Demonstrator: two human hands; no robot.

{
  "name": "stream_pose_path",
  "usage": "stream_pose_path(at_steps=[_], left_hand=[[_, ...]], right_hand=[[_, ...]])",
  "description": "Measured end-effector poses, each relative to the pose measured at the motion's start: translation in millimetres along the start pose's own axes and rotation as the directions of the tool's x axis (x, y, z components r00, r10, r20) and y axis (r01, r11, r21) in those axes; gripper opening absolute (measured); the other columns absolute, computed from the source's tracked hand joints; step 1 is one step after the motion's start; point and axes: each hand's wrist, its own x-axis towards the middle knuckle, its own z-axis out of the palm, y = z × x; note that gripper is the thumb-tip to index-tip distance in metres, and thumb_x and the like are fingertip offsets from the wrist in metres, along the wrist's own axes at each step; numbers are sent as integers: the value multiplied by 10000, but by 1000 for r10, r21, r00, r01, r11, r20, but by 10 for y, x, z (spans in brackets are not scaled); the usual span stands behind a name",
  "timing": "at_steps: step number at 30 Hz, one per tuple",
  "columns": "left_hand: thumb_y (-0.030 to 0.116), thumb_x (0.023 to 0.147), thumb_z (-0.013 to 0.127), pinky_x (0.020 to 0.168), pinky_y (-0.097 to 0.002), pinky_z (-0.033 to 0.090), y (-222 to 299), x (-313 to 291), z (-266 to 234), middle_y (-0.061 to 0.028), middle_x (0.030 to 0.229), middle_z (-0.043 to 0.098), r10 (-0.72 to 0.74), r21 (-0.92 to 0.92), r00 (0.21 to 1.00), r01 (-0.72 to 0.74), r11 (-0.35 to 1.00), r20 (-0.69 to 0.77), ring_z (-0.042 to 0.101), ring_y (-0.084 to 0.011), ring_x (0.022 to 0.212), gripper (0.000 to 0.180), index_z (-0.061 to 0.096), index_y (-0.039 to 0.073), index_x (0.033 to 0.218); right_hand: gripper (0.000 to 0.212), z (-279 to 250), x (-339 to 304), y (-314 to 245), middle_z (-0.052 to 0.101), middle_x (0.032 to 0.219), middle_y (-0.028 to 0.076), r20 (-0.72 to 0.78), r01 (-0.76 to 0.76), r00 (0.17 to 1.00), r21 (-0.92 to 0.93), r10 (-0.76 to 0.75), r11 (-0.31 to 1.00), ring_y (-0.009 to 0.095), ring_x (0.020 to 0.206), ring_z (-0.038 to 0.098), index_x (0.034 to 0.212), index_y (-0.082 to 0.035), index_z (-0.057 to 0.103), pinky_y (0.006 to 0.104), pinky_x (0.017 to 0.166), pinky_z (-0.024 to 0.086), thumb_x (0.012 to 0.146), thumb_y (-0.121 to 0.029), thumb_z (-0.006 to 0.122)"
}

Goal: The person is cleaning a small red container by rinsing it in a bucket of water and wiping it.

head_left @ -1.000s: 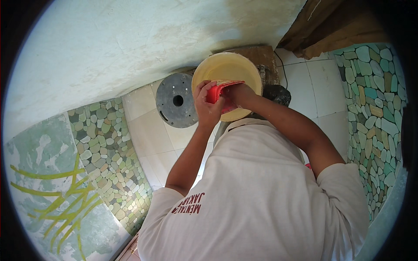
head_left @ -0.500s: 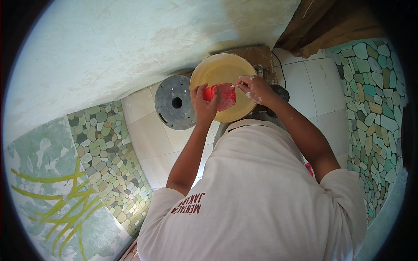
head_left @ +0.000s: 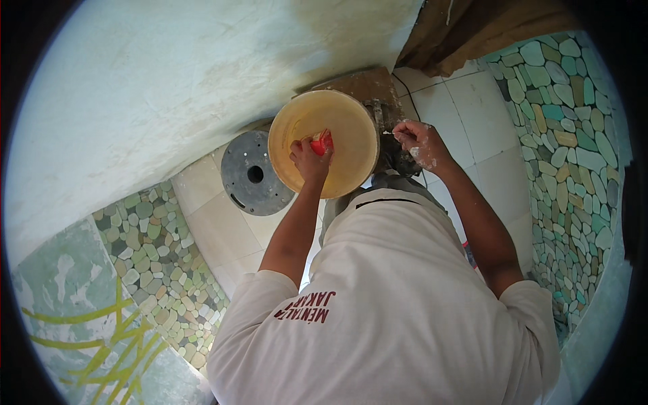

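Note:
My left hand (head_left: 311, 162) grips a small red plastic container (head_left: 322, 142), tilted, inside a round yellowish basin (head_left: 277, 128). The basin holds pale, cloudy liquid, as far as I can tell. To the right of the basin's rim, my right hand (head_left: 420, 145) is raised with its fingers pinched together. White smears cover its fingers and back. A small pale bit shows at the fingertips, too small to name.
A grey round disc (head_left: 244, 192) with a centre hole lies left of the basin. Behind stands a brown wooden piece (head_left: 358, 84) against the pale wall (head_left: 202, 74). A dark cable (head_left: 409, 91) runs over the floor tiles (head_left: 466, 121). Pebble-patterned strips (head_left: 574, 162) flank both sides.
My left hand has tipped the red container and lowered it into the basin. My right hand has moved away from it, out past the basin's right rim. The view has shifted slightly.

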Motion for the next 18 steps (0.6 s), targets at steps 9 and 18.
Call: stream_pose_path(at_steps=[9,18], left_hand=[[251,662,743,934,-451,378,-148,78,127,-182,1127,434,-135,-145,988,122,982,-81,442,-376,1060,521,536,37,1090],[118,709,598,857,-375,432,-318,34,-372,-175,1036,480,-65,-429,983,-15,903,-171,519,-325,957,330,555,-20,1006]], right_hand=[[64,-115,-81,135,579,721,24,-36,-65,997,75,67,995,91,612,514,893,-11,582,245,595,445,874,-70,568],[82,-222,-40,275,575,744,15,-42,-56,997,176,64,983,92,620,517,912,-7,582,234,597,437,874,-78,570]])
